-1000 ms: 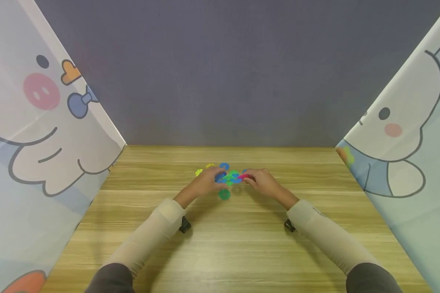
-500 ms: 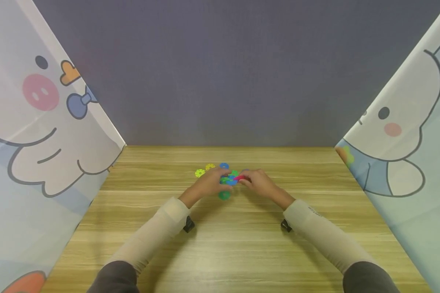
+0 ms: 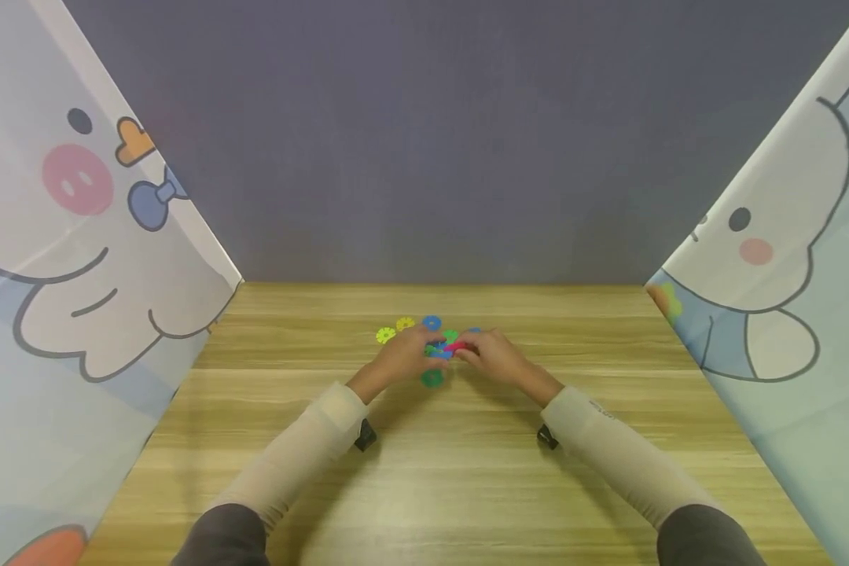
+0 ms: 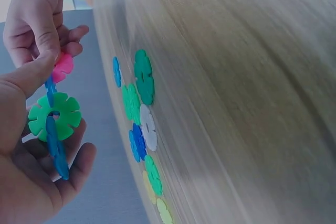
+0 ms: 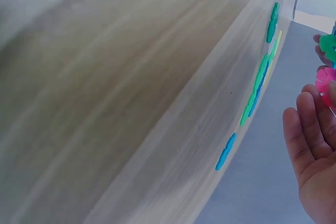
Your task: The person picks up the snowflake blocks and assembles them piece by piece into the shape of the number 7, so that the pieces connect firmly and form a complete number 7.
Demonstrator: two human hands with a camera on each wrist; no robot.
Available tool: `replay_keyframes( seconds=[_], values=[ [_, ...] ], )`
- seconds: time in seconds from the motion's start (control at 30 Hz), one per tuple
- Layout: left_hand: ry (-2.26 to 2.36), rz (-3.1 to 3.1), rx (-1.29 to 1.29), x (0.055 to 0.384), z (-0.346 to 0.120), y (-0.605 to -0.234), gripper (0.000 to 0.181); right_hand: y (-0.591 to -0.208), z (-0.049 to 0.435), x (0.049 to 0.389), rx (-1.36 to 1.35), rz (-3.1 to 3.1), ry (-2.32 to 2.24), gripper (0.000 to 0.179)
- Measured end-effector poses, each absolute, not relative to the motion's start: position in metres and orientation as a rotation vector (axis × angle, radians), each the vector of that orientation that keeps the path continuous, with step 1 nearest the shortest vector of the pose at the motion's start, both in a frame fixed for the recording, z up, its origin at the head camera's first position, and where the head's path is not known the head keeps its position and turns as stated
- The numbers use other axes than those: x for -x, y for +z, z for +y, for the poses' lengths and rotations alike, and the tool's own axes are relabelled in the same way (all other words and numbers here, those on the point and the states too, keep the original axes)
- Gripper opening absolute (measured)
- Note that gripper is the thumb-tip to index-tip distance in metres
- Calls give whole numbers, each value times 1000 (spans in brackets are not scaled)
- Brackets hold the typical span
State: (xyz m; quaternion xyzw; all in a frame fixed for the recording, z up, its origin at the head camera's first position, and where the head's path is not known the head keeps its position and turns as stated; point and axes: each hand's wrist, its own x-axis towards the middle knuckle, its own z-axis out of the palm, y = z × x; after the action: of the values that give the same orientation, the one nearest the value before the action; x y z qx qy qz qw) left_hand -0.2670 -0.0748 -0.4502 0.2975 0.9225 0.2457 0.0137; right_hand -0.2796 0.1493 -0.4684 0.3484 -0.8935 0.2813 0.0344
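Observation:
Between the two hands hangs a short chain of slotted plastic flower discs, raised over the table. My left hand [image 3: 402,354] holds it by a green disc [image 4: 68,108] and a blue disc [image 4: 56,150] slotted crosswise, with thumb and fingers around them. A second blue disc [image 4: 50,93] stands edge-on above the green one. My right hand [image 3: 496,355] pinches a pink disc [image 4: 63,67] right at that second blue disc's edge. In the right wrist view the pink disc [image 5: 323,81] shows beside the fingertips, and most of the chain is cut off.
Loose discs lie on the wooden table [image 3: 453,472] around the hands: dark green [image 3: 432,378] in front, yellow [image 3: 406,323] and yellow-green [image 3: 385,336] at left, blue [image 3: 431,322] behind, another blue [image 3: 475,331] at right, and white [image 4: 148,128]. A grey wall [image 3: 439,157] rises behind.
My right hand has shifted slightly left with the pink disc, bringing the hands closer together. The chain has turned and moved left, deeper into the left hand. The loose discs stay put.

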Motion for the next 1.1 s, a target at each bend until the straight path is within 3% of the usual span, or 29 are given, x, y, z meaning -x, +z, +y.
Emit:
replay_keyframes(
  seconds=[0.43, 0.77, 1.1],
  values=[
    [776, 2867, -790, 266, -86, -446, 55, -465, 157, 294, -1001, -2831, 773, 15],
    [773, 2878, -769, 263, -89, -449, 50, -468, 170, 313, -767, -2871, 744, 17],
    [724, 2899, -808, 263, -90, -450, 49, -476, 174, 323, -589, -3045, 693, 33]
  ],
)
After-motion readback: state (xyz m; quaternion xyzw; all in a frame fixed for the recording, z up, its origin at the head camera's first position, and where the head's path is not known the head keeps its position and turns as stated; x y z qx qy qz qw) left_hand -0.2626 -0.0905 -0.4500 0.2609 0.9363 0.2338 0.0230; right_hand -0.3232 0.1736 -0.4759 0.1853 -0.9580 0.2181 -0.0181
